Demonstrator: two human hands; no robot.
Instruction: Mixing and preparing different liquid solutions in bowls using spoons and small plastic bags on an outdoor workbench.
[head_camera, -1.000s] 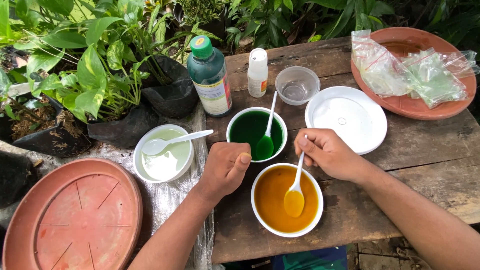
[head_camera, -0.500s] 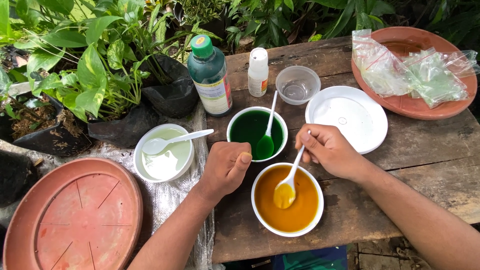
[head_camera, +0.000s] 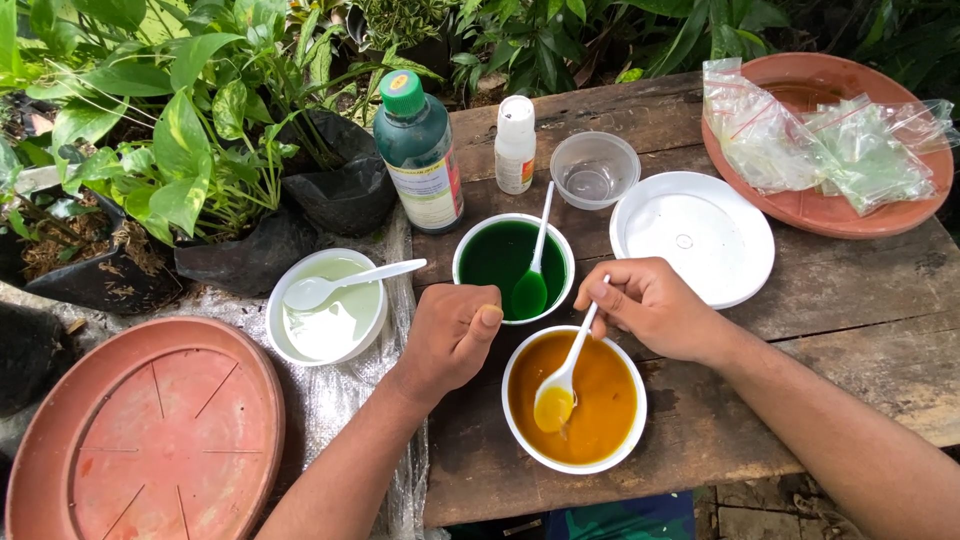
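At far left lies a terracotta saucer (head_camera: 140, 430), then a pale-liquid bowl (head_camera: 327, 318). The left hand (head_camera: 452, 335) rests in a loose fist, fingers curled in, holding nothing, beside the orange-liquid bowl (head_camera: 574, 398) near the table's (head_camera: 850, 300) front edge. The right hand (head_camera: 655, 307) pinches a white spoon (head_camera: 562, 385) dipped in it. The green-liquid bowl (head_camera: 514, 266) sits just behind.

Illumination is soft, diffuse daylight; exposure is even and colours are saturated. Shadows under the bowls and arms are faint. Mild glare appears on the white lid (head_camera: 692, 238) and plastic bags (head_camera: 830, 140). Focus is sharp throughout, with slight wide-angle stretching toward the corners.
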